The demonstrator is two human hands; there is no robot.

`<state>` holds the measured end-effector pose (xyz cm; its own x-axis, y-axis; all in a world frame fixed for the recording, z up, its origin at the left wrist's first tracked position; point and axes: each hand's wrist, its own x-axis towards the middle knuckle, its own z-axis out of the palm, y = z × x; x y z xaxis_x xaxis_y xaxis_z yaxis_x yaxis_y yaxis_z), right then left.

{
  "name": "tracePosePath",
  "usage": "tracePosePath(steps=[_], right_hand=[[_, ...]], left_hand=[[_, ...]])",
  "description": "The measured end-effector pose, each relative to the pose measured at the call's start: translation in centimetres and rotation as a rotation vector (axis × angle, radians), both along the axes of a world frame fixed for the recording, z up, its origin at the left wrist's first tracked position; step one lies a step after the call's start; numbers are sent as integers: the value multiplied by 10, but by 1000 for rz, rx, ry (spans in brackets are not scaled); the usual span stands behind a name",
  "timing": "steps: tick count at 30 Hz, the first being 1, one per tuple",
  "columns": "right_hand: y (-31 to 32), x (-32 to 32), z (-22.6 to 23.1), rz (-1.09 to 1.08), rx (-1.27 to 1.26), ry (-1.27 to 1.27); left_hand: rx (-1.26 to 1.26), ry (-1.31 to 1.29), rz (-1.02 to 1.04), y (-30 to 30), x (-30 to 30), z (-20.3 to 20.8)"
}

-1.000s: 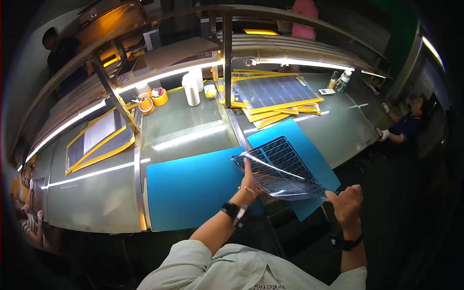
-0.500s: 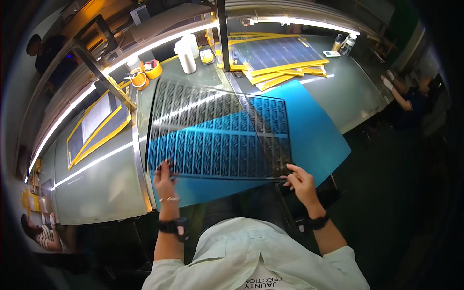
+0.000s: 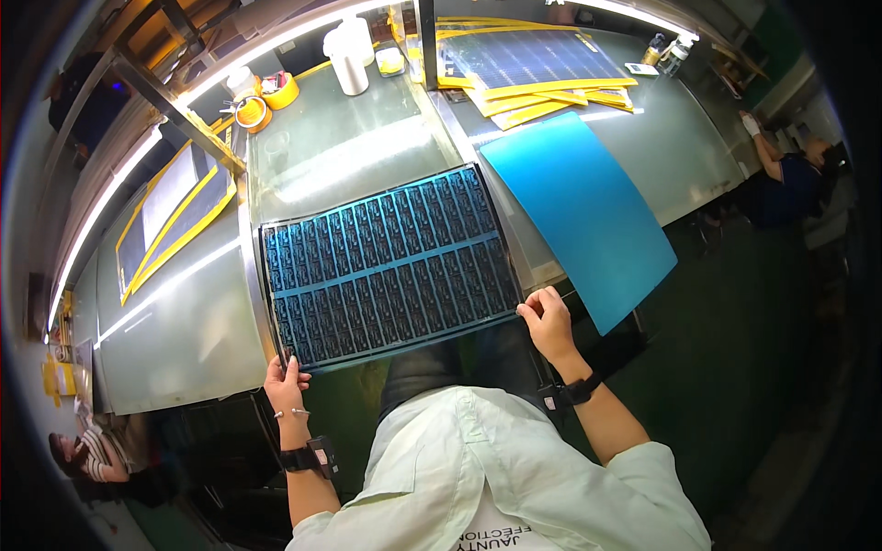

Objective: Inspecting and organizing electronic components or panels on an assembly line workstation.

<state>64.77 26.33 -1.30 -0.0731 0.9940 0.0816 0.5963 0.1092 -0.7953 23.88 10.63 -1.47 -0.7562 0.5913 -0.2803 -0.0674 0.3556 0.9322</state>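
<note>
Before me at the table's near edge lies a large rectangular sheet [image 3: 393, 266] printed with rows of black pieces, with blue showing between them. My left hand [image 3: 286, 382] pinches its near left corner between thumb and fingers. At the near right corner, the fingers of my right hand [image 3: 548, 321] are closed on the same sheet. A plain blue sheet [image 3: 588, 207] rests on the table to the right, apart from both hands, and its near end sticks out past the edge. Whether the printed sheet lies flat on the tabletop cannot be told.
Yellow-edged dark panels [image 3: 533, 60] are stacked at the back right, more panels [image 3: 175, 216] at the left. Orange tape rolls [image 3: 253, 114] and a white bottle [image 3: 349, 72] stand at the back. A metal post [image 3: 426, 46] rises behind. Two people sit at the sides.
The printed sheet has come down toward me and tilted, its left end nearer. Blue now fills its gaps, where the table showed through before. The plain blue sheet lies farther right, uncovered.
</note>
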Motion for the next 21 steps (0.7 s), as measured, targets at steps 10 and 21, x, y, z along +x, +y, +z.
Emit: tracePosePath(steps=[10,21], right_hand=[[-3,-8,-16,28,21,90],[-8,1,-22,31,2,110]], left_hand=[[-4,37,54,-8,1,-8],[-45,693,44,-16,0,-20]])
